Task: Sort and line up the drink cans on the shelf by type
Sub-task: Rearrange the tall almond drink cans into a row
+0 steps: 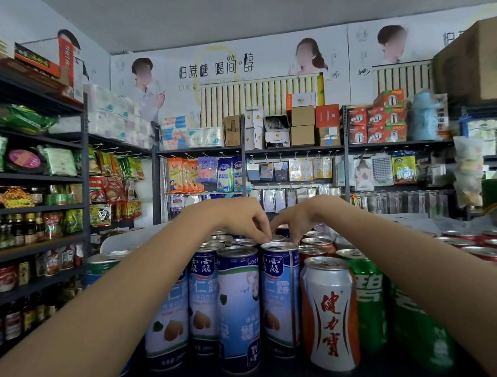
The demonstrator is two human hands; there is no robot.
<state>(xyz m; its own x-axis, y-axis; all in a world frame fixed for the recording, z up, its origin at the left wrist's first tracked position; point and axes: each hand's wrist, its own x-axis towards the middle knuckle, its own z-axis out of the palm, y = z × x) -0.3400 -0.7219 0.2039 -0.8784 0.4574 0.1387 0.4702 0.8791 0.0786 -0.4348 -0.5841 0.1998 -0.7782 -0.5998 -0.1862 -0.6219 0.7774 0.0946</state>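
Head view: your left hand [243, 220] and right hand [295, 222] reach over the blue cans [238, 302] on the shelf [278, 375], fingers curled down onto can tops in the back rows. Whether either grips one, you cannot tell. Judged rigid, smooth, likely full and heavy; take them around the body. The white-orange can [329, 313] stands beside the green can [370, 302]; back rows hidden.

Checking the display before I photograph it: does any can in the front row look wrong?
Yes. One blue can, second from the right among the front blue ones, stands upside down: its print is inverted, unlike the neighbouring blue can.
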